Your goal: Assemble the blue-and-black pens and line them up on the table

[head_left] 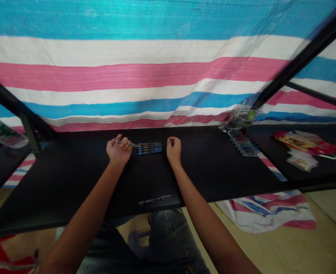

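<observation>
My left hand [119,150] is closed on a pen [128,143], which points toward the right. Just right of it, several pens [150,148] with blue and dark parts lie side by side on the black table [93,198]. At the right end of that row rests my right hand [174,150], its fingers curled together; whether something small is between them cannot be seen. Another pen [156,199] lies alone near the table's front edge, between my forearms.
Clear plastic wrapping [239,118] sits at the back right, beside a blurred item [245,144]. Red and yellow packaging [304,142] lies on the right-hand table. Striped sheeting [156,76] hangs behind, with dark metal frame bars at both sides.
</observation>
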`<control>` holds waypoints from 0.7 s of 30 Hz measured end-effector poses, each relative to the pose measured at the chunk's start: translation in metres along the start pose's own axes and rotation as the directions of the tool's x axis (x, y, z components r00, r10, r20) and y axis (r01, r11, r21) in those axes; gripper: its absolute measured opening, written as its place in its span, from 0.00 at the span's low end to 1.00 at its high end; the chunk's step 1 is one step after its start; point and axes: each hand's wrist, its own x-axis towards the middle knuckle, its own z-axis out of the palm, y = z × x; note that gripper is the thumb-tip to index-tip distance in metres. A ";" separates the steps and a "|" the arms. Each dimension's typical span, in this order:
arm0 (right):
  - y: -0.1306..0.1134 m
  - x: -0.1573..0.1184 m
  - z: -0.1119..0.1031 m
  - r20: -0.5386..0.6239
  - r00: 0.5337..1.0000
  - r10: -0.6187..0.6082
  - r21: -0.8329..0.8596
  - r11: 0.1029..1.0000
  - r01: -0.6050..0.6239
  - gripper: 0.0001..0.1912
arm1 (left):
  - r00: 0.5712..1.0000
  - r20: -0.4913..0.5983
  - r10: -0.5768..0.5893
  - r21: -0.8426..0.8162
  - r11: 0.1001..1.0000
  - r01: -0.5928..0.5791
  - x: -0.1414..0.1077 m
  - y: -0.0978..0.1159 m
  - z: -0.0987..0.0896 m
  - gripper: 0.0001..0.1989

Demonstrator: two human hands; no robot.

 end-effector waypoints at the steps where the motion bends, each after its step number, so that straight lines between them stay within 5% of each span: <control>1: 0.000 0.000 0.000 0.003 1.000 0.000 0.004 1.000 0.000 0.06 | 1.000 -0.002 0.009 -0.003 1.000 -0.009 0.001 0.002 0.000 0.17; 21: -0.009 -0.002 -0.001 0.028 0.999 -0.043 -0.001 0.999 0.043 0.06 | 0.999 0.034 -0.026 0.035 0.999 0.025 -0.002 -0.006 0.003 0.17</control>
